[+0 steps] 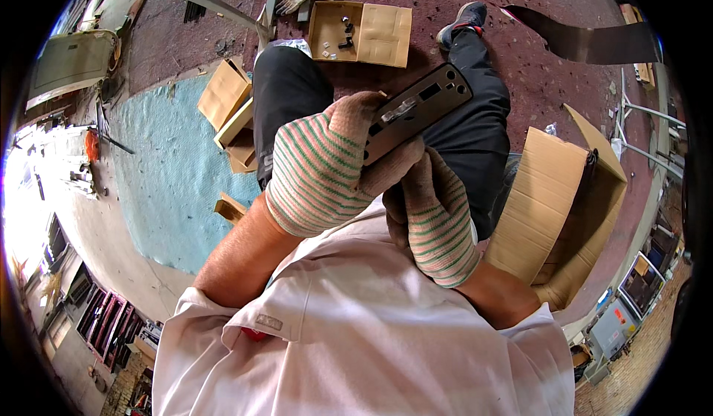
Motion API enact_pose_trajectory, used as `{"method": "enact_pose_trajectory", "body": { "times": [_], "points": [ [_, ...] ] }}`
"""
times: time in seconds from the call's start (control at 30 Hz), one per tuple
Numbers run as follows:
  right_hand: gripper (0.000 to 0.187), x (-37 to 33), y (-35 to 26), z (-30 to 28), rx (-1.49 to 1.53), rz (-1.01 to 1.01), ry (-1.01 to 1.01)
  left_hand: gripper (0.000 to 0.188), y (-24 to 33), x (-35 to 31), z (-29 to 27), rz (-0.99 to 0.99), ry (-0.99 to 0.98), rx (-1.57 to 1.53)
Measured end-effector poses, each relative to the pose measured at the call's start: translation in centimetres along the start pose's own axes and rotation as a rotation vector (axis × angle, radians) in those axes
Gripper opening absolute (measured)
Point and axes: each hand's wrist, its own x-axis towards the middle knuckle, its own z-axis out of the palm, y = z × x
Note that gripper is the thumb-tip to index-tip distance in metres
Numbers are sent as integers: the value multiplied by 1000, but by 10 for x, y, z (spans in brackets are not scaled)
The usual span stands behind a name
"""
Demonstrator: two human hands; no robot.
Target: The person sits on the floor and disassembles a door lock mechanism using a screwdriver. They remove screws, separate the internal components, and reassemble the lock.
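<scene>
Two gloved hands hold a dark metal plate at the frame's centre.

The left hand (319, 167), in a striped glove, is closed around the plate's (416, 112) lower end; the right hand (438, 219) sits just below it, fingers curled against the plate's underside. The plate tilts toward the upper right, above the person's dark trousers (475, 134). A small open box (360, 34) lies at top centre, a large carton (557, 208) at right.
</scene>
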Motion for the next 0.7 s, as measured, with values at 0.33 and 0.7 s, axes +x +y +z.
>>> {"method": "enact_pose_trajectory", "body": {
  "times": [0.33,0.7],
  "points": [
    [37,-2,-19,-14,-128,92,-136,38,-15,2,-24,220,-180,50],
    [36,-4,-19,1,-35,156,-68,42,-18,0,-23,131,-109,-43]
  ]
}}
